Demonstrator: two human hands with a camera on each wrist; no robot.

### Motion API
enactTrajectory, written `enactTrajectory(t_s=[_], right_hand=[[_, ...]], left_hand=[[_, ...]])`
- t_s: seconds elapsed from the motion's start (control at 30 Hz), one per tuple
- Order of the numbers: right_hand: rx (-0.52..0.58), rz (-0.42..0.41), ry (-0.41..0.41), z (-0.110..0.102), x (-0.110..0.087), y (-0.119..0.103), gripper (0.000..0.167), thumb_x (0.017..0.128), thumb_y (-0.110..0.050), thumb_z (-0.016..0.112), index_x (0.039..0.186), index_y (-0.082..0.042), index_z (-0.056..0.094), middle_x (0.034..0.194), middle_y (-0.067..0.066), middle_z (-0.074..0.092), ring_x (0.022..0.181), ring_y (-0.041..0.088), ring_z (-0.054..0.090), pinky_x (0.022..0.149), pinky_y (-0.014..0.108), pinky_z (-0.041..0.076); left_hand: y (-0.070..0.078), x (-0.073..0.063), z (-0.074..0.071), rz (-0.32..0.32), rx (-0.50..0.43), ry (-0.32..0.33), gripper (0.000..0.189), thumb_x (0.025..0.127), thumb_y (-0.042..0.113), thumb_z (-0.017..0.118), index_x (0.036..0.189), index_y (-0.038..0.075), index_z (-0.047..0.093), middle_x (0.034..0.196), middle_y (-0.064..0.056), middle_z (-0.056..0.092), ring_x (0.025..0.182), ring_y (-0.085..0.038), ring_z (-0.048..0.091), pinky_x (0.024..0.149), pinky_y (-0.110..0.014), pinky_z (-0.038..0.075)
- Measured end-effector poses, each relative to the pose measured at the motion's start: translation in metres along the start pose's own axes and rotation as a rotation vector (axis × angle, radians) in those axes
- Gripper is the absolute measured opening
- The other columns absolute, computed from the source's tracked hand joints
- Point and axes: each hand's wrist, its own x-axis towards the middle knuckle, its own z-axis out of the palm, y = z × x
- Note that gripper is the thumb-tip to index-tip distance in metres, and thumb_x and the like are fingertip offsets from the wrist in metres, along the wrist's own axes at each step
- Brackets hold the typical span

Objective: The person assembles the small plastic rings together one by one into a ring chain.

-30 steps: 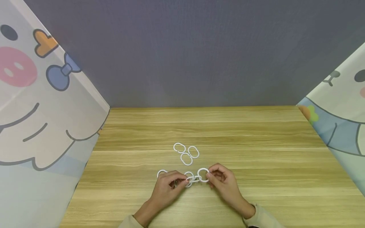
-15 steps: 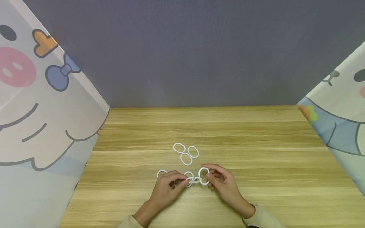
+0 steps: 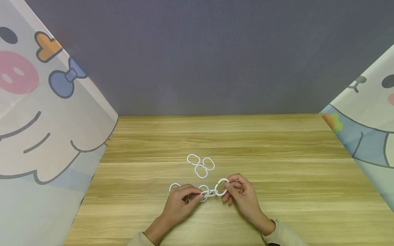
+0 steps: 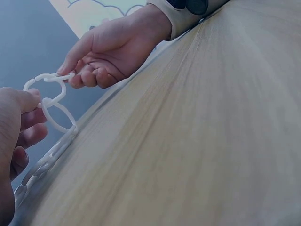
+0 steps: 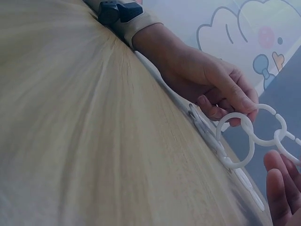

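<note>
My left hand (image 3: 183,203) pinches a white plastic chain link (image 3: 212,195) between thumb and forefinger. Through its right end passes an end link (image 3: 220,195), which my right hand (image 3: 241,194) pinches at its right side. A gap shows in that end link's ring. In the right wrist view, another joined link (image 5: 235,114) hangs from the left-held one, down toward more chain (image 5: 242,176) lying along the table. From above, my left hand hides part of this chain; one link (image 3: 174,184) peeks out behind its knuckles.
Three loose white links lie grouped beyond the hands: a left one (image 3: 193,154), a right one (image 3: 213,163) and a nearer one (image 3: 201,178). The wood-grain table (image 3: 277,153) meets a grey panel (image 3: 215,61) at the back, with cartoon-printed panels at both sides.
My right hand has turned the end link, and its gap now faces left. The left hand keeps its place and its pinch.
</note>
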Motion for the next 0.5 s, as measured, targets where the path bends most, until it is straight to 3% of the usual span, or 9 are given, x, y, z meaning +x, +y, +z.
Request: enactTrajectory(t_s=[0.33,0.5], right_hand=[[-0.005,-0.01,0.063,0.0004,0.0003,0.001,0.012,0.106,0.011,0.063,0.106,0.021,0.056,0.082,0.002,0.074,0.066,0.008,0.069,0.051,0.023,0.056],[0.037,-0.056,0.053,0.0008,-0.0006,0.0001,0.008,0.103,0.016,0.063,0.105,0.02,0.056,0.082,0.002,0.076,0.069,0.009,0.072,0.053,0.024,0.058]], left_hand=[[-0.0008,-0.0001,-0.0001,-0.031,-0.009,-0.019,0.018,0.09,0.001,0.09,0.098,0.016,0.085,0.084,0.008,0.078,0.066,0.007,0.052,0.051,-0.013,0.043],[0.0004,0.0012,0.0,-0.023,-0.015,-0.048,0.016,0.091,0.003,0.09,0.098,0.017,0.085,0.084,0.009,0.076,0.07,0.005,0.057,0.052,-0.014,0.044]])
